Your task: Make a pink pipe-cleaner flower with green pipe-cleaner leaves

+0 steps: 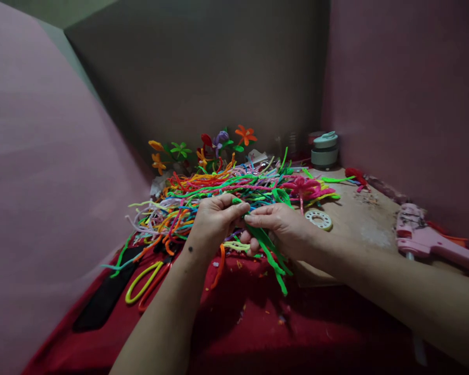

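Both of my hands meet in the middle of the head view, in front of a heap of colourful pipe cleaners (211,183). Green pipe cleaners (269,250) run out of my right hand (275,224), their loose ends hanging down over the red cloth. My left hand (221,213) pinches the upper end of the same green stems, thumb against forefinger. The fingertips of the two hands nearly touch, and the exact spot gripped is hidden between them. Just beyond my right hand lies a pink pipe-cleaner flower (303,187) with a pink stem.
Finished pipe-cleaner flowers (245,135) stand behind the heap. At right are a tape spool (319,220), a lidded jar (324,151) and a pink glue gun (418,239). Scissors with yellow and red handles (144,281) and a black flat object (101,304) lie at left on red cloth (234,333).
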A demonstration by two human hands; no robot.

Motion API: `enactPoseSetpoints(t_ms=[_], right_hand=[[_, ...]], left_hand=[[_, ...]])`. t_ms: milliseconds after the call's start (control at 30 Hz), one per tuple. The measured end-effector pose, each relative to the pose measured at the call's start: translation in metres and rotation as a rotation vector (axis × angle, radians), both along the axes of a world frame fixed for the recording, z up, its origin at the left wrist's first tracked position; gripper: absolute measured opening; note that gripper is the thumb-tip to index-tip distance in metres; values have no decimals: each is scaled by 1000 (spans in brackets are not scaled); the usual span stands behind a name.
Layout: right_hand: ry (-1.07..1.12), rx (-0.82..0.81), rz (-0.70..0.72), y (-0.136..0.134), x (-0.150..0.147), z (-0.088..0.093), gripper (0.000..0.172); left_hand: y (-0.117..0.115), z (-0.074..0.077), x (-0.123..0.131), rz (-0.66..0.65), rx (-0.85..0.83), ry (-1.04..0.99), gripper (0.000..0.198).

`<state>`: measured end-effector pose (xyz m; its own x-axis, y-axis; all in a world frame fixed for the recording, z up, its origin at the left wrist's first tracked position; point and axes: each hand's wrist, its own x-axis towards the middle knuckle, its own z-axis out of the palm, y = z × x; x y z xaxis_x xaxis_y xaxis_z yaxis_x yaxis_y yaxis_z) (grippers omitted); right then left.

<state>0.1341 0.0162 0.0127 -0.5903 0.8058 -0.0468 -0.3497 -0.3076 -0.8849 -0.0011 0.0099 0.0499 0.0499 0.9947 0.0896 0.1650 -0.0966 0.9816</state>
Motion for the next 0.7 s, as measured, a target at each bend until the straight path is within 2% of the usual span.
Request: enactPoseSetpoints(t_ms=[167, 267, 400, 467, 600, 700], right_hand=[[-69, 76, -61, 0, -1, 2, 12], [-108, 112, -98, 2, -1, 1, 12], [-137, 127, -103, 1, 0, 0, 15], [-147, 140, -92, -1, -1, 0, 15], [-160, 148, -69, -3, 0, 3, 13], [-140, 149, -87, -1, 1, 1, 15]], left_hand=[[1, -6, 2, 42, 77, 61, 26], [2, -8, 4, 54, 87, 24, 23], [3, -6, 0, 136, 172, 82, 22], [3, -4, -4, 95, 132, 74, 26], [3, -2, -8, -61, 0, -91, 28], [4, -3, -6, -6, 99, -22, 22]])
